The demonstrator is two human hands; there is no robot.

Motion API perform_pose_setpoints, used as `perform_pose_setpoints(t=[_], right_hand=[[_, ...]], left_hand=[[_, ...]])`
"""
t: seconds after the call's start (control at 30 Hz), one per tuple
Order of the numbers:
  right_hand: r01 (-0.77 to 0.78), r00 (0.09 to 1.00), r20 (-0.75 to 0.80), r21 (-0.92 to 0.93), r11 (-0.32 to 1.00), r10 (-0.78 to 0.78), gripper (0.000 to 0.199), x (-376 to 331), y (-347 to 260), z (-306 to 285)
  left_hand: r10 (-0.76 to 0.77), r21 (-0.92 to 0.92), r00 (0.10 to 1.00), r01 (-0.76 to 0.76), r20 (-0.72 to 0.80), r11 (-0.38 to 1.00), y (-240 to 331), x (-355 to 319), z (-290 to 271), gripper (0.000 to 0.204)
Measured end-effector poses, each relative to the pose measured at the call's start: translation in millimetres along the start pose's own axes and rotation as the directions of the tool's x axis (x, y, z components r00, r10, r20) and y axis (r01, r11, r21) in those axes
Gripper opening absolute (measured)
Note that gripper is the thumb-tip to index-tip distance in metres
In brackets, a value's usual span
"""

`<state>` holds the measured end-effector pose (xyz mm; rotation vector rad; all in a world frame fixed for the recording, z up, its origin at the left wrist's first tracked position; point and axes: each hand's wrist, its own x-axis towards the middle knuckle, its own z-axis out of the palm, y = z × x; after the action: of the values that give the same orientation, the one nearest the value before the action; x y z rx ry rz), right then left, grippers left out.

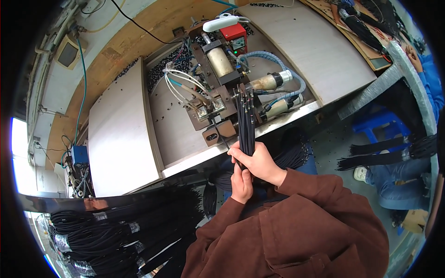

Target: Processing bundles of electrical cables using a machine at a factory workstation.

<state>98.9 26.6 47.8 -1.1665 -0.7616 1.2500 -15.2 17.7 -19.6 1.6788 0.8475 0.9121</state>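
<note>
Cord bundle in hands, machine beyond

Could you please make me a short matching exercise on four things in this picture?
Column one:
1. Cords
2. Screen box
3. Stool
4. Right sleeve

Column two:
A. Blue, toward the picture's right side
B. Brown, at the wrist of the right hand
C. Black, gripped by the right hand and the left hand
D. Red, near the picture's top

Pairs: 1-C, 2-D, 3-A, 4-B.
</note>
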Motion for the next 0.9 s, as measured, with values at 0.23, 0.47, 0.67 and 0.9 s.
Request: perform_pose_setpoints(t=[0.23, 0.47, 0.67, 0.9], right_hand=[[0.002, 0.999, 0.041, -0.044, 0.999, 0.000, 0.016, -1.9, 1.2, -1.4], [0.070, 0.997, 0.026, 0.022, 0.997, -0.071, 0.025, -8.6, 7.3, -10.9], [0.138, 0.990, -0.015, -0.056, 0.989, -0.139, 0.028, -35.1, 25.4, -53.6], [-0.221, 0.891, -0.453, -0.493, 0.842, -0.031, 0.036, -114.8, 51.4, -225.3]], left_hand=[[0.006, 0.018, 0.999, -0.007, 0.045, 1.000, -2.9, -6.2, -3.7, 0.046], [0.051, 0.047, 0.997, -0.054, 0.058, 0.997, -11.6, -14.7, 4.7, 0.055], [0.228, 0.412, 0.936, -0.325, 0.266, 0.852, -7.1, -7.4, 18.0, 0.069], [0.008, 0.681, 0.791, -0.533, 0.612, 0.502, -12.5, 3.2, 44.3, 0.068]])
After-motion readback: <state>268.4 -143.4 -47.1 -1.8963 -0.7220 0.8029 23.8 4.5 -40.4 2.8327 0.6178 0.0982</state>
